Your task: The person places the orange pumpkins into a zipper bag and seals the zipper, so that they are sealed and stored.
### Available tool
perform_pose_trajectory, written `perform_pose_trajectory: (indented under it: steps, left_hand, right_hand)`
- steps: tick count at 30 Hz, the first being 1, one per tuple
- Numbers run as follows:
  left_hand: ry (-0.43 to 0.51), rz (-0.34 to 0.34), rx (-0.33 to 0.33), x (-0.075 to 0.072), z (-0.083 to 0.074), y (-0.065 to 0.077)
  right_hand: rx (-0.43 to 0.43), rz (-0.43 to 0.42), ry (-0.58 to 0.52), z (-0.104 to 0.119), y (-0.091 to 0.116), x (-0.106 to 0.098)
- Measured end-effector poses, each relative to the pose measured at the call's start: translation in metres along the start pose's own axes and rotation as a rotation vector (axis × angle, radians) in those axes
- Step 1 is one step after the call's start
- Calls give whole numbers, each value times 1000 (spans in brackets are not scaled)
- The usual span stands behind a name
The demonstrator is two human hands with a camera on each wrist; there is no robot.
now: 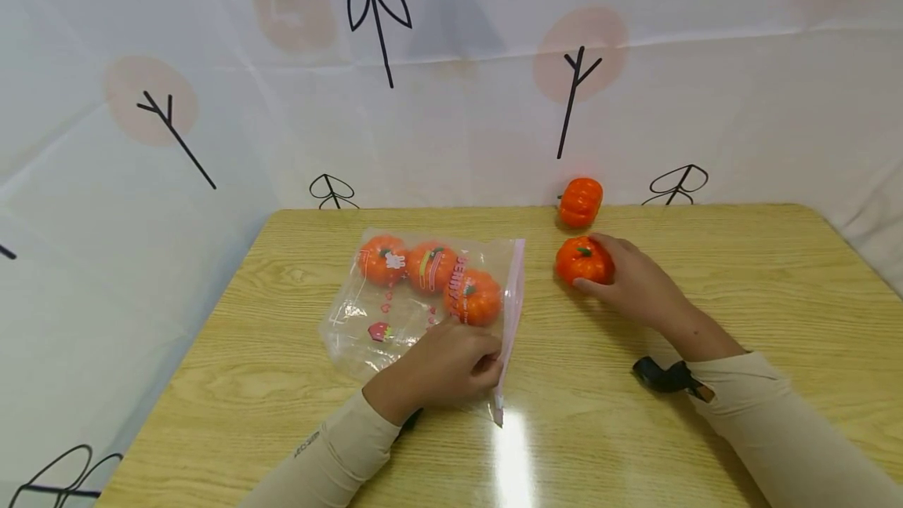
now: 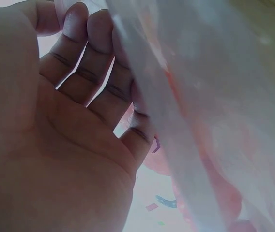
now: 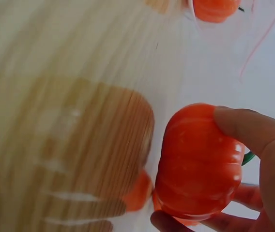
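Observation:
A clear zip bag (image 1: pixel 416 351) with printed strawberries and pink lettering lies on the table, its pink zip edge facing right. Inside it are three small orange pumpkins (image 1: pixel 474 298). My left hand (image 1: pixel 451 363) pinches the bag near its zip edge, fingers curled; in the left wrist view the bag's film hangs beside those fingers. My right hand (image 1: pixel 638 281) grips another orange pumpkin (image 3: pixel 198 162) with a green stem, thumb on one side and fingers on the other. It is just right of the bag's mouth, close over the tabletop.
One more orange pumpkin (image 1: pixel 581 202) lies on its side at the table's back edge, behind the held one. The wooden table (image 1: pixel 282 382) ends at a white cloth backdrop (image 1: pixel 458 132) with line-drawn plants. Black wrist straps (image 1: pixel 663 375) show by the sleeves.

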State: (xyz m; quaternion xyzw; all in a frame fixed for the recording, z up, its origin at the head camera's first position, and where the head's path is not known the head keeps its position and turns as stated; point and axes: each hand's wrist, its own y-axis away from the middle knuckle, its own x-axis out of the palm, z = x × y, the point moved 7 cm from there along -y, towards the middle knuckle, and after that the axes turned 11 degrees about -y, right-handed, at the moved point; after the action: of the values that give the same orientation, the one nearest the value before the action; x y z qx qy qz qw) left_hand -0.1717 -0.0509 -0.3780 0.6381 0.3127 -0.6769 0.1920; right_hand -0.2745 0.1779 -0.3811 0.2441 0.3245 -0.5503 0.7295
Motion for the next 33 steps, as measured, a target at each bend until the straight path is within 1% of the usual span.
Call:
perform_pose_trajectory:
  steps: [4,9,17,21,29,33]
  left_hand:
    - [-3,-6,3,0,0,0]
    - [-14,-18,9,0,-1,0]
    - [-9,-26,15,-2,-2,0]
    - [-8,-36,17,-3,-3,0]
    - [-18,-42,10,-3,-2,-1]
    - [-21,-60,16,-4,-2,0]
  right_hand:
    - [-23,-1,-13,10,3,5]
    - [-77,0,-35,22,8,11]
    - [-154,19,-164,36,13,23]
    - [-165,27,-199,40,15,26]
    - [-178,44,-222,46,17,28]
    - [-187,59,-239,49,19,30]
